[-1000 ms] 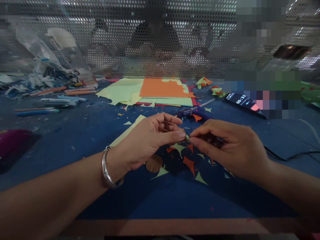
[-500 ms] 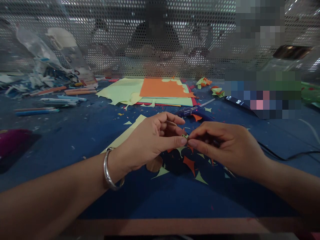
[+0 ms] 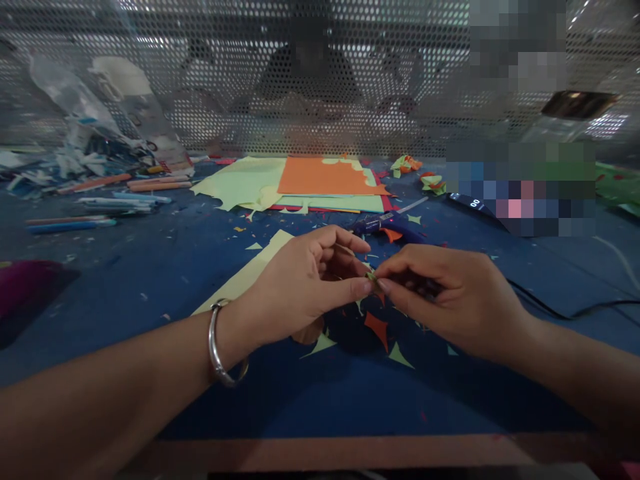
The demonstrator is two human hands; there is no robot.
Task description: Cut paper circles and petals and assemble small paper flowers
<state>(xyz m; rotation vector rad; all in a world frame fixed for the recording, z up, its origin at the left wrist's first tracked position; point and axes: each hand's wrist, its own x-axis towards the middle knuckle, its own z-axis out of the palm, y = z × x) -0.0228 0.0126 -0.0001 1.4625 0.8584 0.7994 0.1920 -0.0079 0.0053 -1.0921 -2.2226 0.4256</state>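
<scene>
Between the fingertips of both hands is a small piece of green paper (image 3: 371, 276), largely covered by the fingers. My left hand (image 3: 317, 270) pinches it from the left with thumb and fingertips, the index finger raised. From the right, my right hand (image 3: 445, 283) grips it between thumb and index finger. Below the hands lie an orange paper scrap (image 3: 377, 329) and pale green paper scraps (image 3: 401, 355). A round brown piece (image 3: 309, 331) shows partly under my left hand. Behind my left wrist lies a pale yellow paper strip (image 3: 250, 270), partly hidden.
Behind the hands lies a glue gun (image 3: 395, 224). Farther back are an orange sheet (image 3: 325, 177) and green sheets (image 3: 235, 180). Crumpled paper pieces (image 3: 406, 165) sit right of them. Rolled paper sticks (image 3: 160, 184) and a bottle (image 3: 150, 120) are at left. A black cable (image 3: 545, 307) runs right.
The fingers have shifted slightly around the green paper, and a little more of it shows between them. The view has moved slightly. Both hands stay together in the same place.
</scene>
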